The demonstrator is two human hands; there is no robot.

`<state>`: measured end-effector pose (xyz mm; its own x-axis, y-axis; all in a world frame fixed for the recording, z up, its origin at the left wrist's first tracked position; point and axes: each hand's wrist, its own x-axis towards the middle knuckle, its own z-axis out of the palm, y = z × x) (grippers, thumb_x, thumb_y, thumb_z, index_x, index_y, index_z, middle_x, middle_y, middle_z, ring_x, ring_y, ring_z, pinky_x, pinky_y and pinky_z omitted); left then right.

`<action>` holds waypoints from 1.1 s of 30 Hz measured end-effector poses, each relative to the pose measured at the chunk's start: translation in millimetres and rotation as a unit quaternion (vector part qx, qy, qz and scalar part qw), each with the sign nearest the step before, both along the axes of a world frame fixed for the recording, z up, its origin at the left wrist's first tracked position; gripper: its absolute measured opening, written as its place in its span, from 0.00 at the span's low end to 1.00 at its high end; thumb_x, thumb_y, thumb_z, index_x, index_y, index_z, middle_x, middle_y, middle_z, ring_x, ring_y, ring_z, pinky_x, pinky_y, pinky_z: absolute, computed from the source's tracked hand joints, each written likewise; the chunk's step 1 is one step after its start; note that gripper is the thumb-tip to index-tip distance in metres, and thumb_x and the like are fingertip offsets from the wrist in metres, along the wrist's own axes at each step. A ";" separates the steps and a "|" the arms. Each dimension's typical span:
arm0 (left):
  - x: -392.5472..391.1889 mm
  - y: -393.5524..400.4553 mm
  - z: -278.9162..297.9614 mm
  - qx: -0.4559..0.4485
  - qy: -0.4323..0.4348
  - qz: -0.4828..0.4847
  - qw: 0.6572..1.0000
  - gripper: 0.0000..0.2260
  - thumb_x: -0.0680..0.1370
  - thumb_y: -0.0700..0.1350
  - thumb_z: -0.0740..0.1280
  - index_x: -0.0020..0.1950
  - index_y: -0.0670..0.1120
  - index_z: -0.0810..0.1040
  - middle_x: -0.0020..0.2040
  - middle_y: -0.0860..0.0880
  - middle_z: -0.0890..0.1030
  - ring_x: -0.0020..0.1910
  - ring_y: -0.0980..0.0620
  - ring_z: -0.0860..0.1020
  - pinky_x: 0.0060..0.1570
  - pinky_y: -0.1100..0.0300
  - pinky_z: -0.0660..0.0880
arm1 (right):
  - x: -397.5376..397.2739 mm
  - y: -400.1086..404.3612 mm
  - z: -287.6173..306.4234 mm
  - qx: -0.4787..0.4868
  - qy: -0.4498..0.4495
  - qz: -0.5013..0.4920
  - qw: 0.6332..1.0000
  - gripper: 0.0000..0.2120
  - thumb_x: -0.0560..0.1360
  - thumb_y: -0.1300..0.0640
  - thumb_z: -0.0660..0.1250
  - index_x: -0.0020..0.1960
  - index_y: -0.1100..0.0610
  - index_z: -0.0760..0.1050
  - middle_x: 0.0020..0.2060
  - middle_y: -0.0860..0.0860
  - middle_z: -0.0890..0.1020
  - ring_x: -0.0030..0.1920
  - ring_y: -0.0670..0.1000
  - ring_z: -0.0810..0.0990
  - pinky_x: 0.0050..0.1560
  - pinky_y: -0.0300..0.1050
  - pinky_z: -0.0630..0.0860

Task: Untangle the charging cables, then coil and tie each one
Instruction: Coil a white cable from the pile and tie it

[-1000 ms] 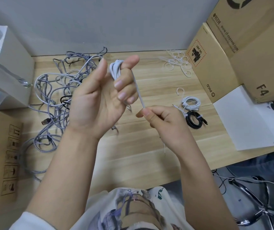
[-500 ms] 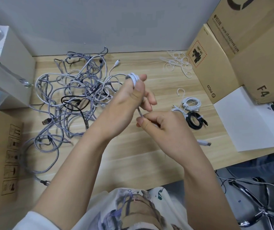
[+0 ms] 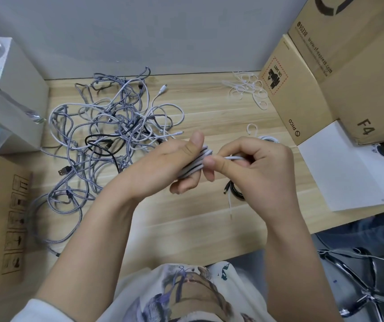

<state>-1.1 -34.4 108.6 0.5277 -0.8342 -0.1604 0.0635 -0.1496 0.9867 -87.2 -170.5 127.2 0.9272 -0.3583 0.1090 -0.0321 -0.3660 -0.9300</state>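
My left hand (image 3: 163,166) grips a coiled white cable (image 3: 194,165), thumb pressed on top of the loops. My right hand (image 3: 253,168) pinches the free end of that same cable beside the coil, fingers curled round it. Both hands hover over the middle of the wooden table (image 3: 209,219). A big tangle of grey braided, white and black cables (image 3: 107,135) lies behind my left hand. A coiled black cable (image 3: 234,192) and a coiled white one (image 3: 267,137) peek out from under my right hand. A thin white tie (image 3: 230,205) hangs below my right hand.
Loose white ties (image 3: 246,89) lie at the back right. Cardboard boxes (image 3: 325,73) stand on the right, with a white sheet (image 3: 344,168) in front of them. A grey box (image 3: 21,101) and a cardboard box (image 3: 5,205) are on the left. A chair base (image 3: 360,287) is below the table edge.
Both hands have dropped lower and come together. My left hand has turned over, so the coil now lies sideways under the thumb, and my right hand has closed in beside it.
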 end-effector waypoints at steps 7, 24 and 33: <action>7.4 4.5 -4.7 -0.171 0.147 -0.004 0.974 0.21 0.74 0.63 0.61 0.35 0.46 0.77 0.20 0.54 0.63 0.20 0.50 0.56 0.24 0.65 0.64 | 6.5 0.3 -3.2 0.127 -0.019 -0.013 0.992 0.07 0.72 0.57 0.70 0.37 0.54 0.73 0.24 0.42 0.72 0.25 0.41 0.66 0.28 0.32 0.64; -0.2 -15.1 -2.9 -0.330 0.364 0.067 0.869 0.24 0.77 0.54 0.55 0.23 0.48 0.73 0.18 0.54 0.53 0.15 0.55 0.52 0.16 0.67 0.56 | 15.3 13.7 -29.0 0.061 0.078 0.081 0.992 0.20 0.75 0.39 0.52 0.42 0.54 0.72 0.31 0.54 0.81 0.36 0.58 0.80 0.41 0.55 0.76; -1.1 -30.3 3.7 -0.336 0.398 0.217 0.826 0.21 0.73 0.53 0.57 0.20 0.48 0.67 0.13 0.55 0.58 0.11 0.59 0.57 0.13 0.67 0.54 | 28.8 34.9 -46.1 0.147 0.014 -0.028 0.989 0.28 0.71 0.26 0.50 0.37 0.52 0.64 0.31 0.53 0.70 0.33 0.48 0.66 0.36 0.44 0.64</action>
<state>-2.2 -64.7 112.3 0.7512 -0.6354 -0.1787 0.6351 0.6221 0.4578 -58.4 -135.6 81.1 0.9064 -0.4212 -0.0321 -0.0712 -0.0774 -0.9945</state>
